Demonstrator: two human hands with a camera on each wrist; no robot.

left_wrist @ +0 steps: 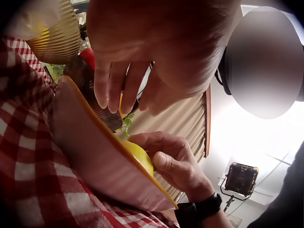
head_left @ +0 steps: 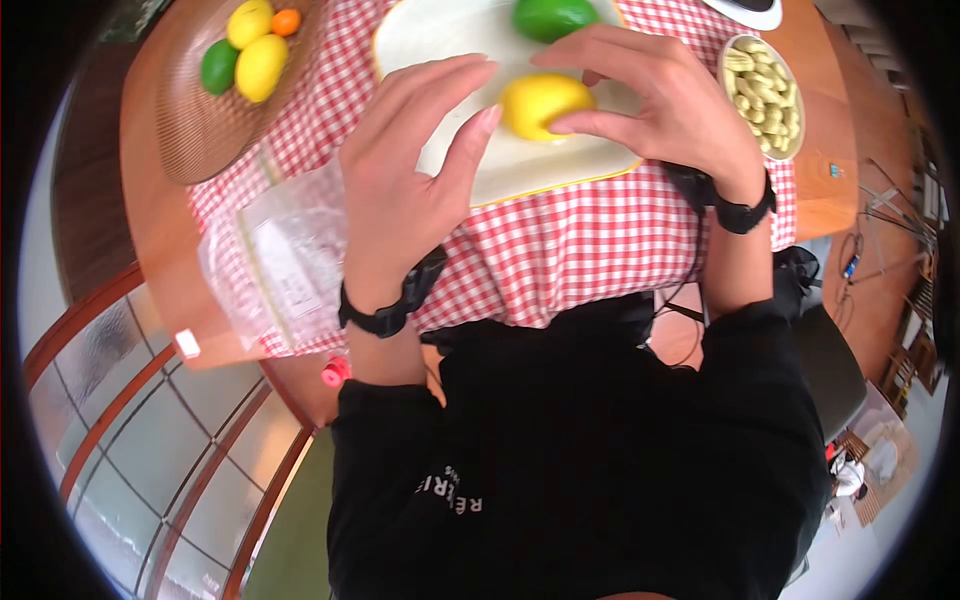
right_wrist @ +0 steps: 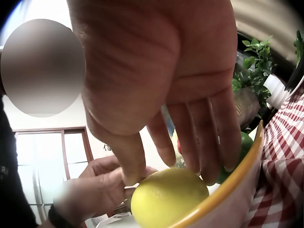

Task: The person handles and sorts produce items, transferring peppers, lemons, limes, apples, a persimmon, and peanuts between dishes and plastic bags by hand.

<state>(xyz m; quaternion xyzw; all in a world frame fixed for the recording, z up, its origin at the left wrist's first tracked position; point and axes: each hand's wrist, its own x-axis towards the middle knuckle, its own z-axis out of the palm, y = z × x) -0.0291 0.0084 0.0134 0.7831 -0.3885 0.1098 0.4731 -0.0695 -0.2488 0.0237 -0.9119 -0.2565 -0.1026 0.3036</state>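
Note:
A yellow lemon (head_left: 545,105) lies on the cream dish (head_left: 520,184) with a yellow rim. My right hand (head_left: 665,100) holds it from the right, thumb on the near side and fingers on the far side. In the right wrist view the lemon (right_wrist: 168,199) sits between the thumb tip and the fingertips. To its left, my left hand (head_left: 415,150) hovers over the dish, fingers loosely bent and spread from the thumb, nothing between them. Its thumb tip comes close to the lemon. A green lime-like fruit (head_left: 555,17) lies at the dish's far side, just beyond the right fingers.
A brown ribbed basket (head_left: 190,125) at the left holds yellow, green and orange fruit. The oval bowl (head_left: 728,60) of green pods stands right of the dish. A clear plastic bag (head_left: 290,265) lies on the red checked cloth (head_left: 560,245) at the left.

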